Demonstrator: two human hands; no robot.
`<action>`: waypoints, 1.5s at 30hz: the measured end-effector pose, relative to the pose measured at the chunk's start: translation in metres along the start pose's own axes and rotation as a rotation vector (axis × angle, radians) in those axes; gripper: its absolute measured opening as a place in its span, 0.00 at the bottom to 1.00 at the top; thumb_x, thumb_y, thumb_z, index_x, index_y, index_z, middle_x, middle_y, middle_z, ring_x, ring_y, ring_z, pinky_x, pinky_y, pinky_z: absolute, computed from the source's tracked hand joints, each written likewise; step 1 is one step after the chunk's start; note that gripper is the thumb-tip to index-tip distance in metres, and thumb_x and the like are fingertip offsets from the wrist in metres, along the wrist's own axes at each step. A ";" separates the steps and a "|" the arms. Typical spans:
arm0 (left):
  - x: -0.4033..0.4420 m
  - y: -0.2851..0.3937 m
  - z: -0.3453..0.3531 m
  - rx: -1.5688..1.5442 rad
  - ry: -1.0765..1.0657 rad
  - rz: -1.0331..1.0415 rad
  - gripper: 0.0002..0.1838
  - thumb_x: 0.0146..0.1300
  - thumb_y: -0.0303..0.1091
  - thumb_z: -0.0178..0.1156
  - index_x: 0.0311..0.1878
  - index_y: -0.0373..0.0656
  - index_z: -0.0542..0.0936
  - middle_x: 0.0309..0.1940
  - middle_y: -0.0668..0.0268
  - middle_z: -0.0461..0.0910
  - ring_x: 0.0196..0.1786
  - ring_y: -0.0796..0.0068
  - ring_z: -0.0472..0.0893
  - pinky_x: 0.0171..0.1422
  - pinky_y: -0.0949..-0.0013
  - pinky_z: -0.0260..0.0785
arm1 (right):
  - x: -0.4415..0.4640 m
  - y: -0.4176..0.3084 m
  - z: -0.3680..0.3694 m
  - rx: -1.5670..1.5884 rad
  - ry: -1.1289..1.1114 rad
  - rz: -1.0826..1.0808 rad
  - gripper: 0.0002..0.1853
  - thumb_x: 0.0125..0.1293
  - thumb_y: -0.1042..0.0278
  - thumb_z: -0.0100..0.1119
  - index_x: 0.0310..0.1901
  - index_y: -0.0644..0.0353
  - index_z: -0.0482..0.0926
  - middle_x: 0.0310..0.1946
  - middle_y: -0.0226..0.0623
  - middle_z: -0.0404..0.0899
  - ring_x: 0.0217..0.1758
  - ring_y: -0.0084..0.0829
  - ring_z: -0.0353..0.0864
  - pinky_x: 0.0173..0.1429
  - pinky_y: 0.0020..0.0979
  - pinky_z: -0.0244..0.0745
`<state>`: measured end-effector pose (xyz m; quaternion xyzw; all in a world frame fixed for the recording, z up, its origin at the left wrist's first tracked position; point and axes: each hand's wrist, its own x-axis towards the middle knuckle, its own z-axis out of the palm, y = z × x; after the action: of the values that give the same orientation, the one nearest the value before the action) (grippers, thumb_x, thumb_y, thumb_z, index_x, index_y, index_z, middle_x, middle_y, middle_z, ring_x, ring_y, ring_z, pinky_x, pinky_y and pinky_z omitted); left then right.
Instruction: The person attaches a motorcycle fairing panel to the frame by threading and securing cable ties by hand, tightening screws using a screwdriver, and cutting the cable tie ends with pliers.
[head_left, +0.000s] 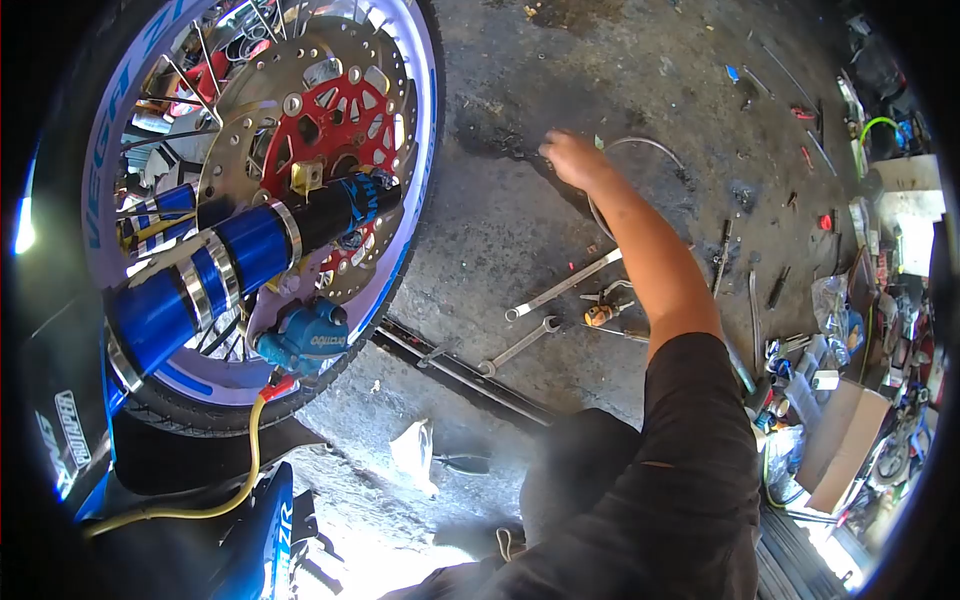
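Observation:
My right hand [573, 162] reaches out over the stained floor, its fingers curled together. Whatever they may hold is too small or hidden to make out. A thin grey hose or cable [645, 140] loops on the floor behind my wrist; I cannot tell whether I touch it. Below my forearm lie two wrenches, a long one [565, 284] and a shorter one [520, 346], beside a tool with an orange-yellow handle [600, 315]. My left hand is out of view.
At left stands a motorcycle wheel with a purple rim [425, 130], a drilled brake disc [235, 130], a blue fork leg [250, 243] and a blue brake caliper [310, 335]. Scattered tools and an open cardboard box [845, 445] lie to the right.

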<state>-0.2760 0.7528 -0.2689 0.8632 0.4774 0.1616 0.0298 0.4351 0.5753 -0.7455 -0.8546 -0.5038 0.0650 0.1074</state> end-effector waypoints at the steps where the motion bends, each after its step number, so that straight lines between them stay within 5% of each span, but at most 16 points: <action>1: 0.001 0.002 0.001 0.000 0.000 0.003 0.11 0.67 0.27 0.64 0.51 0.36 0.85 0.37 0.61 0.89 0.36 0.73 0.84 0.43 0.68 0.76 | 0.001 0.000 -0.002 0.002 0.001 0.000 0.11 0.65 0.75 0.55 0.46 0.58 0.84 0.49 0.46 0.80 0.59 0.49 0.80 0.61 0.45 0.79; 7: 0.003 0.009 0.006 -0.003 0.008 0.017 0.10 0.68 0.28 0.63 0.50 0.36 0.85 0.36 0.60 0.88 0.37 0.71 0.84 0.45 0.66 0.76 | 0.005 0.007 -0.012 0.032 -0.028 0.160 0.11 0.60 0.78 0.60 0.45 0.58 0.84 0.53 0.47 0.82 0.54 0.49 0.84 0.59 0.45 0.79; 9: 0.004 0.011 0.006 -0.002 0.004 0.022 0.10 0.68 0.28 0.63 0.49 0.36 0.85 0.36 0.60 0.88 0.37 0.70 0.84 0.45 0.65 0.76 | -0.004 -0.005 -0.045 0.563 0.021 0.531 0.11 0.60 0.76 0.62 0.46 0.59 0.83 0.48 0.48 0.85 0.47 0.48 0.87 0.52 0.41 0.81; 11: 0.004 0.012 0.007 -0.005 0.003 0.027 0.10 0.69 0.29 0.63 0.49 0.36 0.84 0.36 0.60 0.88 0.37 0.69 0.84 0.46 0.64 0.76 | -0.018 0.021 -0.012 0.578 0.290 0.484 0.12 0.57 0.76 0.65 0.44 0.58 0.81 0.36 0.43 0.85 0.36 0.41 0.86 0.41 0.37 0.80; 13: 0.003 0.014 0.008 -0.008 0.006 0.025 0.10 0.69 0.29 0.63 0.49 0.36 0.84 0.36 0.60 0.87 0.37 0.68 0.84 0.46 0.63 0.76 | -0.026 0.034 -0.004 1.639 0.489 0.514 0.11 0.56 0.74 0.67 0.42 0.56 0.79 0.32 0.37 0.81 0.31 0.36 0.82 0.35 0.32 0.76; 18: 0.000 0.019 0.011 -0.018 0.017 0.032 0.09 0.69 0.31 0.63 0.48 0.36 0.84 0.36 0.59 0.87 0.38 0.66 0.84 0.47 0.61 0.76 | -0.056 0.009 -0.027 2.456 0.547 0.333 0.04 0.59 0.74 0.58 0.37 0.58 0.76 0.31 0.37 0.76 0.34 0.33 0.75 0.35 0.29 0.71; 22: -0.002 0.024 0.008 -0.021 0.026 0.041 0.09 0.70 0.32 0.62 0.47 0.36 0.84 0.36 0.59 0.86 0.39 0.65 0.84 0.48 0.60 0.76 | -0.047 0.011 -0.017 2.499 0.341 0.418 0.04 0.60 0.71 0.62 0.34 0.58 0.77 0.31 0.35 0.77 0.33 0.32 0.75 0.35 0.31 0.71; 24: -0.004 0.026 0.007 -0.019 0.031 0.047 0.09 0.70 0.32 0.62 0.46 0.36 0.83 0.36 0.58 0.86 0.39 0.64 0.84 0.49 0.59 0.76 | -0.036 0.005 -0.007 1.236 0.265 0.875 0.08 0.62 0.65 0.65 0.35 0.60 0.80 0.32 0.39 0.83 0.36 0.39 0.82 0.40 0.39 0.77; 25: -0.004 0.028 0.007 -0.021 0.031 0.052 0.09 0.70 0.32 0.62 0.46 0.36 0.83 0.36 0.58 0.86 0.39 0.63 0.84 0.49 0.59 0.76 | -0.035 0.002 -0.002 1.244 0.271 0.871 0.08 0.62 0.65 0.65 0.35 0.60 0.80 0.32 0.39 0.83 0.36 0.39 0.82 0.40 0.39 0.77; 27: -0.004 0.030 0.008 -0.027 0.043 0.066 0.10 0.70 0.33 0.62 0.46 0.36 0.83 0.36 0.58 0.86 0.39 0.63 0.84 0.50 0.58 0.76 | -0.036 -0.009 0.007 0.361 0.210 0.607 0.12 0.64 0.59 0.68 0.39 0.60 0.83 0.36 0.46 0.87 0.43 0.46 0.87 0.48 0.45 0.80; 32: -0.008 0.035 0.006 -0.043 0.075 0.099 0.10 0.71 0.34 0.62 0.45 0.35 0.83 0.36 0.57 0.85 0.40 0.60 0.84 0.51 0.56 0.76 | -0.028 -0.018 0.024 0.197 0.205 0.637 0.12 0.61 0.59 0.69 0.40 0.57 0.86 0.37 0.49 0.87 0.44 0.52 0.86 0.48 0.44 0.79; 34: -0.012 0.038 0.008 -0.054 0.102 0.121 0.10 0.71 0.34 0.62 0.44 0.35 0.83 0.36 0.57 0.85 0.40 0.60 0.84 0.52 0.55 0.75 | -0.037 -0.024 0.016 0.364 0.366 0.540 0.12 0.61 0.60 0.65 0.39 0.60 0.83 0.35 0.49 0.86 0.37 0.48 0.86 0.43 0.44 0.80; 36: -0.013 0.041 0.011 -0.071 0.135 0.145 0.11 0.71 0.35 0.61 0.44 0.35 0.83 0.35 0.57 0.85 0.40 0.59 0.84 0.52 0.54 0.75 | -0.035 -0.024 0.023 1.327 0.540 0.740 0.09 0.62 0.61 0.63 0.32 0.58 0.80 0.26 0.35 0.81 0.30 0.36 0.82 0.36 0.38 0.76; 38: -0.017 0.043 0.015 -0.095 0.167 0.169 0.11 0.71 0.35 0.61 0.43 0.35 0.82 0.35 0.57 0.85 0.41 0.58 0.84 0.53 0.54 0.75 | -0.053 -0.035 0.012 2.361 0.557 0.387 0.06 0.64 0.65 0.60 0.32 0.54 0.76 0.23 0.25 0.73 0.27 0.28 0.77 0.33 0.33 0.74; 40: -0.020 0.045 0.020 -0.131 0.200 0.201 0.11 0.72 0.36 0.61 0.43 0.35 0.82 0.35 0.56 0.85 0.41 0.57 0.84 0.53 0.53 0.75 | -0.062 -0.079 -0.023 2.315 0.680 0.748 0.02 0.65 0.68 0.57 0.35 0.51 0.74 0.25 0.27 0.73 0.29 0.30 0.77 0.35 0.35 0.76; 45: -0.034 0.068 0.035 -0.237 0.324 0.345 0.12 0.72 0.37 0.61 0.42 0.35 0.82 0.35 0.56 0.84 0.41 0.55 0.84 0.54 0.51 0.75 | -0.092 -0.146 0.007 2.170 0.145 0.772 0.02 0.63 0.73 0.55 0.36 0.58 0.76 0.28 0.36 0.76 0.32 0.31 0.78 0.37 0.35 0.77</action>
<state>-0.2267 0.6909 -0.2970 0.8851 0.2995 0.3552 0.0258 0.2650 0.5643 -0.7153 -0.4115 0.1193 0.4434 0.7873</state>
